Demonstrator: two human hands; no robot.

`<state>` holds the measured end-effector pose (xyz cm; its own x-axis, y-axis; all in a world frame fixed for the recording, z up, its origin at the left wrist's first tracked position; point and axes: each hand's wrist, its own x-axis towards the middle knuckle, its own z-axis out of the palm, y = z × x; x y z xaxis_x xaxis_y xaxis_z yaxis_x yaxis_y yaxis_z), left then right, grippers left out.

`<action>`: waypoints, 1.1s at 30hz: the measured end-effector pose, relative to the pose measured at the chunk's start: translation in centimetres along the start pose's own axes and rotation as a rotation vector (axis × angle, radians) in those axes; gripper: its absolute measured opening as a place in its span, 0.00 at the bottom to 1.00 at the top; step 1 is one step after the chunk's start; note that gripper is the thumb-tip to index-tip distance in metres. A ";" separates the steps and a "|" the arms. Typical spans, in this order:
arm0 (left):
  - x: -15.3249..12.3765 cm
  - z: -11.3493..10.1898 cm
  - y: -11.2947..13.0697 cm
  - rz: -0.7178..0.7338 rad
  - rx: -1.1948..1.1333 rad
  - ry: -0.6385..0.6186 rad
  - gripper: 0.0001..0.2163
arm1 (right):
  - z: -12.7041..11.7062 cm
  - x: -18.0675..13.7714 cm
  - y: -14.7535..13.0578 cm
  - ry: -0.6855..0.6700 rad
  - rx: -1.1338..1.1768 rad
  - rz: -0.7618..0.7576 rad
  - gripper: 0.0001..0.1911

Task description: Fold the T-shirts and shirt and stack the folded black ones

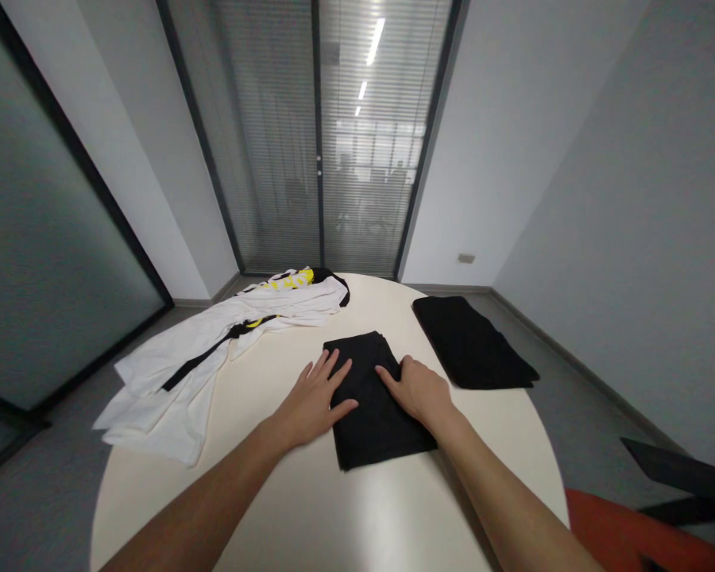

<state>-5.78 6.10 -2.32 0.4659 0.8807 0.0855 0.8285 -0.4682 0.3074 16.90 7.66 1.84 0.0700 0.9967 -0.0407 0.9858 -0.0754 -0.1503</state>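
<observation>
A folded black garment (372,413) lies near the middle of the round table, made into a roughly rectangular shape. My left hand (314,401) rests on its left edge with the fingers spread and the palm down. At the opposite edge, my right hand (418,389) has its thumb on top of the fabric and its fingers curled around the side, partly hidden. To the right, a second folded black garment (470,345) lies flat by the table's edge. On the left, a white garment (208,342) with black and yellow parts is spread out, its lower end hanging over the edge.
The round white table (310,508) stands in front of me. A red chair (625,532) with dark parts is close to its lower right edge. Beyond the table are a glass partition (274,143) with blinds and a white wall (500,119).
</observation>
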 end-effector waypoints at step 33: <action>-0.1 1.7 1.2 0.021 0.014 0.124 0.32 | 0.2 0.4 0.7 0.048 0.211 -0.232 0.17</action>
<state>-4.30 5.30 -3.59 0.4414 0.8726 0.2089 0.8237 -0.4865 0.2915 17.61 8.05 1.56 -0.1406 0.9879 0.0649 0.9233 0.1545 -0.3517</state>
